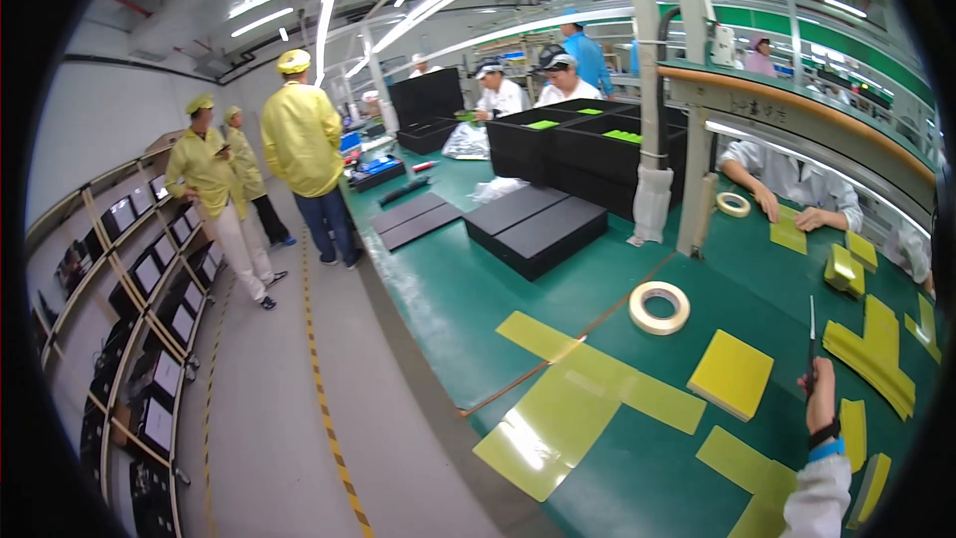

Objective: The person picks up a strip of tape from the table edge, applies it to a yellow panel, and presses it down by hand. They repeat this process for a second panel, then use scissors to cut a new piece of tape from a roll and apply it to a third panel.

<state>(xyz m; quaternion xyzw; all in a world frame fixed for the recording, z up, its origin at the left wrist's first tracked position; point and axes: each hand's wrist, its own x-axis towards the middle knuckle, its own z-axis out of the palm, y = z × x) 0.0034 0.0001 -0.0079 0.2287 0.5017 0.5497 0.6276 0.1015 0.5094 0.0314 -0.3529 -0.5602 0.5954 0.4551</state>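
My right hand point(822, 389), with black and blue bands at its wrist, is closed around a slim tool point(812, 344) with a dark handle and a thin, pale pointed tip. The tool stands up from the fist, tip away from me. Left of the hand lies a yellow square stack point(730, 375). Crossed translucent yellow film sheets point(558, 418) lie farther left on the green table. More yellow film point(747, 468) is beside my sleeve, and bent yellow strips point(876, 354) lie to the right. My left hand is out of view.
A cream tape roll point(659, 308) lies near a metal post point(689, 209). Black slabs point(538, 224) and a divided black bin point(588, 154) stand farther back. Across the table, a co-worker's hands point(787, 211) touch yellow film. People in yellow point(302, 134) stand in the aisle beside shelves point(119, 329).
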